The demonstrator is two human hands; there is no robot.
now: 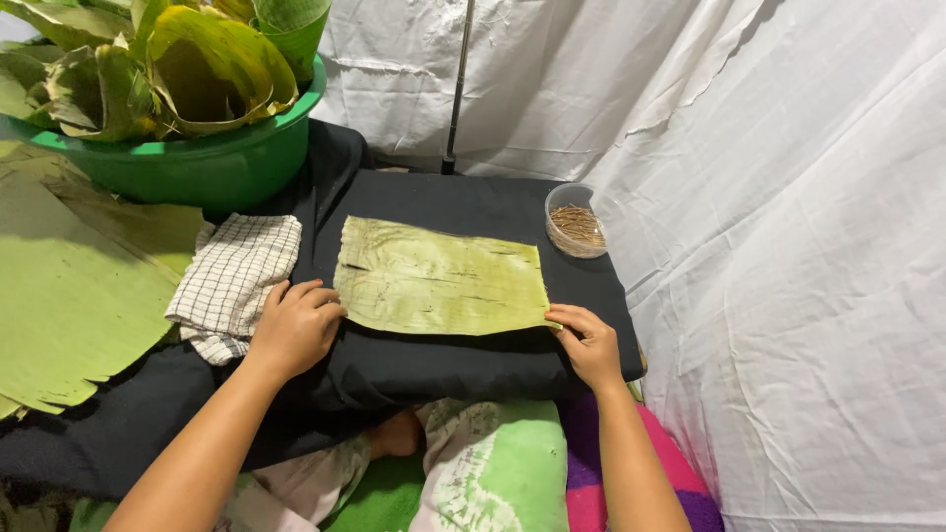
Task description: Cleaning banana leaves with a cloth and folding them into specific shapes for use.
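Black cloth [463, 360] covers a raised work surface, and on it lies a rectangular piece of yellow-green banana leaf [439, 281], flat and spread between the two hands. Left hand [296, 325]: fingers curled loosely, knuckles up, resting on the cloth with the fingertips touching the leaf's lower left corner; whether the tips actually grip the edge cannot be told. Right hand [591, 345]: thumb and forefinger pinch the leaf's lower right corner, the other fingers folded against the cloth. Both forearms enter from the lower edge of the view.

Just to the outer side of the left hand, touching it, lies a folded white checked towel [236, 281]. Beyond that hand stands a green plastic basin [207, 167] filled with curled leaf pieces [187, 69], and further out from the towel lie large flat banana leaves [69, 286]. Beyond the right hand, near the far right corner of the leaf but apart from it, sits a small clear round container [574, 222] holding thin brown sticks. White sheeting [788, 246] hangs behind and to the outer side of the right hand. Below the hands, patterned green, white and pink fabric [493, 473] covers the person's lap.
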